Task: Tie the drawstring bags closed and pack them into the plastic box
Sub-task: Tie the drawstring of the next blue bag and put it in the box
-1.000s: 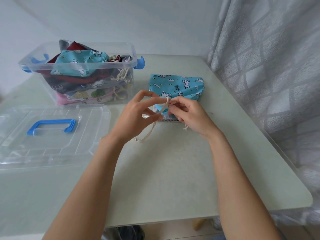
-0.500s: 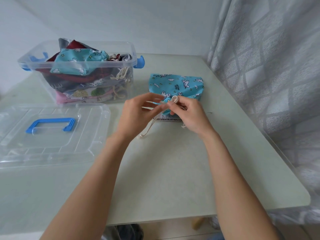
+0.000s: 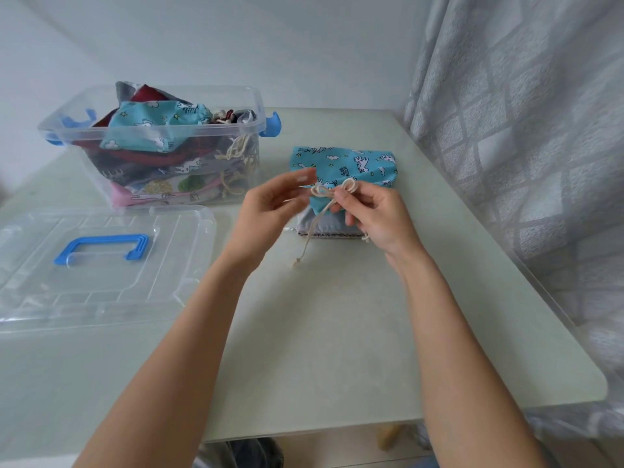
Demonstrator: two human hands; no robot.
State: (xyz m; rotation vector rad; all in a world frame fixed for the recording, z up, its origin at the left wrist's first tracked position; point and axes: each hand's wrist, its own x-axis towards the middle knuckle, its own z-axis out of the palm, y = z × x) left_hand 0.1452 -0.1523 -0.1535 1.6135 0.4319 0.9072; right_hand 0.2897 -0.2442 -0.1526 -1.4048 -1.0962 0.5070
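A pale green table (image 3: 337, 332) with a rounded corner stood against a plain white wall (image 3: 270, 45), and a grey curtain (image 3: 523, 130) with a pale lattice pattern hung along its right edge. On the far middle of the table lay one turquoise drawstring bag (image 3: 347, 162) printed with white unicorns, clouds and stars; a small dark line of writing sat on the print, too small to read. The bag rested on a grey folded piece (image 3: 326, 226) with a striped near edge. Its cream drawstring (image 3: 332, 192) was looped into a bow above the bag's near end, with one knotted tail hanging down to the table. The right hand (image 3: 374, 219) pinched the right loop of the bow between thumb and forefinger, its other fingers curled. The left hand (image 3: 273, 207) was blurred, fingers loosely bent beside the left loop; whether it held the cord could not be told. To the far left stood one clear plastic box (image 3: 250, 106) with blue latches, heaped with tied bags: a turquoise packed bag (image 3: 152, 126) on top, with dark red, grey and pink ones beneath, too tangled to count. Near it, at the left, one clear lid (image 3: 101, 282) lay flat, with a single blue handle (image 3: 103, 248).
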